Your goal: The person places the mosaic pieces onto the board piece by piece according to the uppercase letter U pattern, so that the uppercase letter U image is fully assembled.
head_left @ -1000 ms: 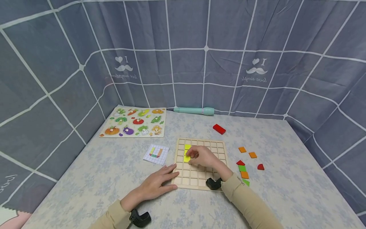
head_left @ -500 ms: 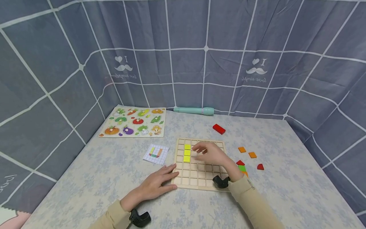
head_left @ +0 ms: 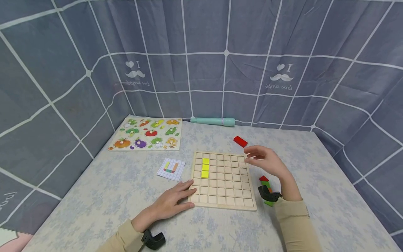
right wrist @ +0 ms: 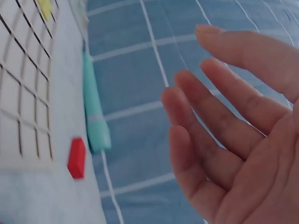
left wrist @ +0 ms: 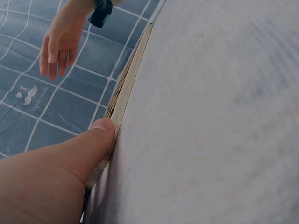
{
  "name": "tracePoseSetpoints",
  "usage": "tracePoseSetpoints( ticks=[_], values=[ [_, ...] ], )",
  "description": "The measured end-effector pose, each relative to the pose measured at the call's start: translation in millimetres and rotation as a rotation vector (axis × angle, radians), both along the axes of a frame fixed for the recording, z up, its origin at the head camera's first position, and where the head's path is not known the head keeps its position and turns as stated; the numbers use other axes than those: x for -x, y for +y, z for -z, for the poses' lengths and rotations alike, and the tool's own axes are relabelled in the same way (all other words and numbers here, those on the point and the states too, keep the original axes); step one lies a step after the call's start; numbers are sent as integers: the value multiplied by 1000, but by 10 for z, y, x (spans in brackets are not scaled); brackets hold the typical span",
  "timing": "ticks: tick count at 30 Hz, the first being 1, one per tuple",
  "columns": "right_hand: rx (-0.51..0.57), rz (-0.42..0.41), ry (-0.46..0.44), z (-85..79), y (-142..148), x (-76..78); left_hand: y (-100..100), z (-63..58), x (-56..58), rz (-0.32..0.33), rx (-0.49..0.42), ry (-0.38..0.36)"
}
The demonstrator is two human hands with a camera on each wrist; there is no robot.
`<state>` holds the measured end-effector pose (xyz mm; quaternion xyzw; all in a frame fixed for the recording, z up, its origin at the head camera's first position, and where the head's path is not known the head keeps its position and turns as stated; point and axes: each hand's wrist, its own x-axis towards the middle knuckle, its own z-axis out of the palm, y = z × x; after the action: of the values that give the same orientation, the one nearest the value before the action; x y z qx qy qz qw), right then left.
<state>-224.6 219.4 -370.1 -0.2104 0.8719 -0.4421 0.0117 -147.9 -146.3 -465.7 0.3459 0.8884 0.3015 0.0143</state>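
A wooden grid board (head_left: 225, 192) lies flat on the table, with several yellow squares (head_left: 205, 167) in one column near its upper left. My left hand (head_left: 171, 201) rests at the board's left edge, fingers straight; in the left wrist view its thumb (left wrist: 100, 135) touches the board's side. My right hand (head_left: 267, 161) hovers by the board's upper right corner, fingers loosely bent. Nothing is between its fingers in the right wrist view. Below that hand and forearm, a red triangle (head_left: 263, 178) and a green piece (head_left: 269, 203) show, partly covered by the wrist strap.
A small pattern card (head_left: 171, 169) lies left of the board. Behind it is a vegetable peg puzzle (head_left: 148, 143). A red block (head_left: 240, 141) sits beyond the board's upper right, and a teal stick-shaped object (head_left: 212, 121) lies along the curtain (head_left: 207, 73).
My right hand has left the yellow squares and moved right, past the board's edge, now covering the loose orange pieces. The left hand has stayed put.
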Motion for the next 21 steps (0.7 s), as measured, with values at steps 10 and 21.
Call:
tracePoseSetpoints(
  ticks=[10,21],
  values=[
    [-2,36,-126,69,475,-6,-5,-13,-1,7,-5,2],
    [5,-32,-318,320,776,55,-7,11,6,11,-21,9]
  ],
)
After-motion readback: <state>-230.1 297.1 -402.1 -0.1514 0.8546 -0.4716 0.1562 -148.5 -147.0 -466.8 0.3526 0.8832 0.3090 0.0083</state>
